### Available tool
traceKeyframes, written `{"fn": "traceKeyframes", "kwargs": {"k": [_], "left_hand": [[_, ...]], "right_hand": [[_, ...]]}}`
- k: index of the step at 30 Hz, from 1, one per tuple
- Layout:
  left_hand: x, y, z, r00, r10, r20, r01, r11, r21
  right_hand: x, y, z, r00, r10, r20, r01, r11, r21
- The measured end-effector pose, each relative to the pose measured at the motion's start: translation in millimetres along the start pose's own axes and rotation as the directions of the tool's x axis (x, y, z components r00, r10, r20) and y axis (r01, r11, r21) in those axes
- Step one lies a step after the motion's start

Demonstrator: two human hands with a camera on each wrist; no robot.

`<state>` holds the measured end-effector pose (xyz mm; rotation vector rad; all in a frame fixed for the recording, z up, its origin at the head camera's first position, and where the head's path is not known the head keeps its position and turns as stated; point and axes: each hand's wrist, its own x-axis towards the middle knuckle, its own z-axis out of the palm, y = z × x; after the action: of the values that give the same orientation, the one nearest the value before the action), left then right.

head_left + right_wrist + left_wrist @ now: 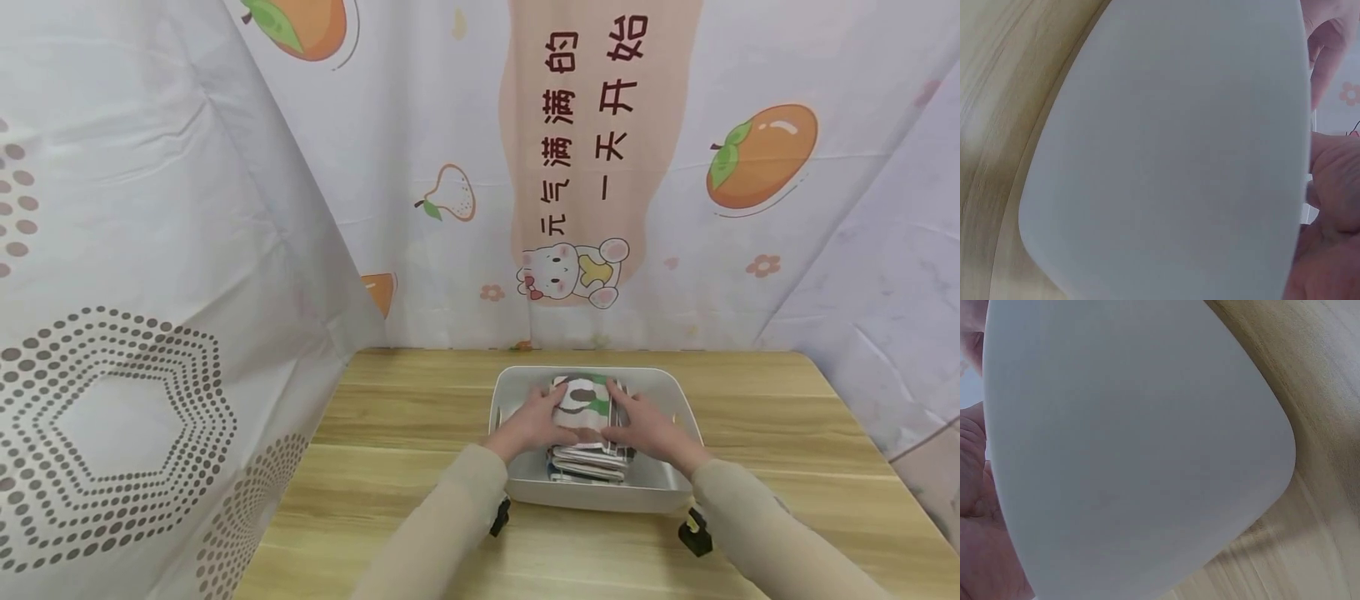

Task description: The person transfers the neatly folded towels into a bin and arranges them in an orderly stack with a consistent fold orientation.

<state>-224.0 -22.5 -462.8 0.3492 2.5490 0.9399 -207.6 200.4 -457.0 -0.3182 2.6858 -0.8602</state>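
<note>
A stack of folded cloths (587,467) lies inside a white plastic bin (592,498) in the head view. The topmost folded cloth (587,429) is pale with green and brown patches. My left hand (536,423) is at its left edge, thumb on the near side and fingers spread toward the back. Opposite it, my right hand (647,427) touches the right edge with thumb and forefinger apart. The other fingers are largely hidden. In both wrist views the bin's outer wall (1135,444) covers most of the scene, with parts of the hands showing past its rim.
The bin stands on a wood-grain table (405,417) near its back edge. Behind the table hangs a printed curtain (450,267) with fruit and lettering, and a dotted sheet (127,250) hangs at the left. Small black devices (696,533) sit under both wrists.
</note>
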Motion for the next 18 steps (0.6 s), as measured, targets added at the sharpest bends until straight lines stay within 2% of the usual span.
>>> {"fn": "traceKeyframes", "kwargs": {"k": [9, 18], "left_hand": [[-0.8, -4.3, 0.2, 1.0, -0.002, 0.008, 0.002, 0.999, 0.035], [-8.2, -7.0, -6.7, 0.999, 0.047, 0.007, -0.047, 0.998, 0.036]], "right_hand": [[0.6, 3.4, -1.4, 1.0, -0.002, 0.029, 0.002, 1.0, 0.001], [-5.9, 1.7, -4.9, 1.0, 0.014, 0.024, -0.016, 0.995, 0.097]]}}
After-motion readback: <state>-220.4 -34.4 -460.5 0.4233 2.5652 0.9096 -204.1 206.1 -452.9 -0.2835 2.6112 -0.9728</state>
